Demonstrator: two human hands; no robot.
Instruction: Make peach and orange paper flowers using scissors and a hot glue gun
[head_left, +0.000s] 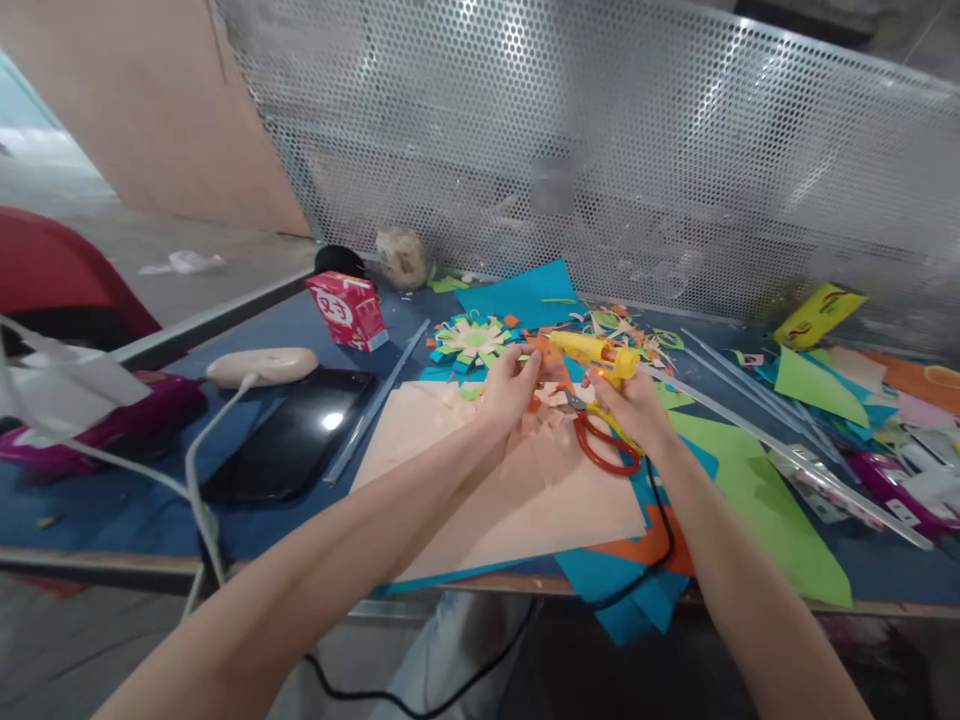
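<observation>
My right hand is wrapped round the handle of a yellow glue gun, whose nozzle points left. A long clear glue stick sticks out of its back. My left hand has its fingers pinched on a piece of orange paper close to the nozzle; part of that paper is hidden. Under my hands lie small peach paper scraps on a large peach sheet. Red-handled scissors rest just below the glue gun. A layered paper flower in peach, green and blue lies beyond my left hand.
At left are a black phone, a white device with a cable and a pink box. Green sheets, spare glue sticks and a yellow box are at right. A perforated metal panel stands behind.
</observation>
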